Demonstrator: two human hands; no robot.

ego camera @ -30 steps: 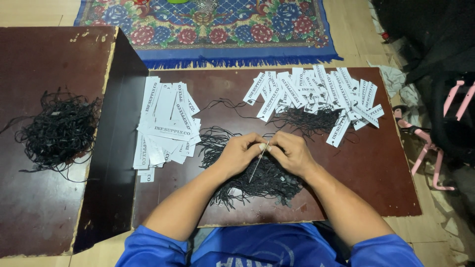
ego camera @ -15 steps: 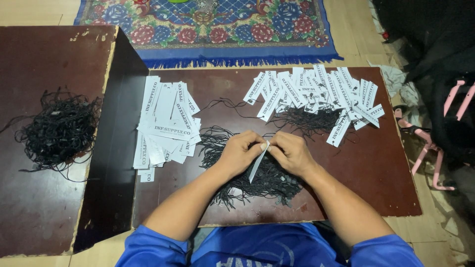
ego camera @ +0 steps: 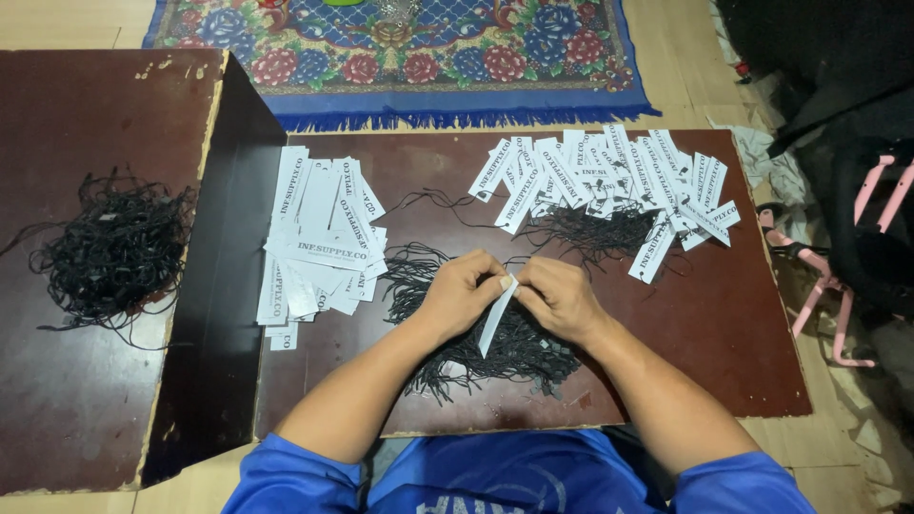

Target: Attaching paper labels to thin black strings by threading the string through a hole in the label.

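Observation:
My left hand (ego camera: 464, 293) and my right hand (ego camera: 559, 297) meet over the middle of a dark brown board (ego camera: 724, 343). Between their fingertips they pinch one narrow white paper tag (ego camera: 496, 317), which hangs down and toward me. Directly beneath the hands lies a loose heap of black strings (ego camera: 495, 352). A stack of white printed tags (ego camera: 319, 246) sits to the left of my left hand. Whether a string is held along with the tag is too small to tell.
A spread of white tags with black strings attached (ego camera: 609, 186) lies at the board's far right. A second tangle of black strings (ego camera: 114, 252) rests on a higher brown surface (ego camera: 57, 409) at left. A patterned rug (ego camera: 400, 52) lies beyond; pink-framed dark gear (ego camera: 857, 238) stands at right.
The hands stay in the same place over the string heap. The white tag between the fingers has shifted only slightly.

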